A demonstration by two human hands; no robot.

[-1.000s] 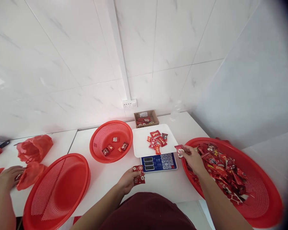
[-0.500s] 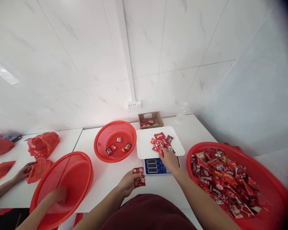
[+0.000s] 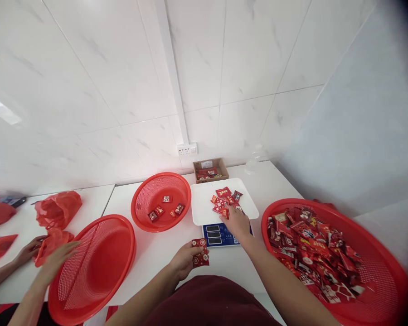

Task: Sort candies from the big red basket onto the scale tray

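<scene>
A worker's right hand [image 3: 237, 222] bends over a loose cluster of red wrapped sweets [image 3: 221, 206] on the white tray [image 3: 201, 199] of a weighing scale, fingertips down among the wrappers; whether they pinch a piece or merely touch it cannot be told. The left hand [image 3: 183, 260], nearer the worker's body, has thumb and fingers clamped on one edge of a flower-printed red packet [image 3: 201, 252], held above the table [image 3: 156, 253] just in front of the scale's blue panel [image 3: 213, 235]. The sweets overlap, so a careless lift or sweep could drag neighbours along, and the tray's low edge looks unlikely to stop one from slipping off. Any weight from the resting fingers could distort a reading, while the right wrist, poised over the panel, could brush a key. The edge-only grip on the left risks a dropped packet if the thumb slackens. The right forearm passes close beside a large red basket [image 3: 381, 280] heaped with similar packets [image 3: 313, 253]; a knock there could spill the topmost. At far left, a co-worker's blurred hand [image 3: 56, 260] hangs by the rim of another red basket [image 3: 114, 262], well apart from the scale.
</scene>
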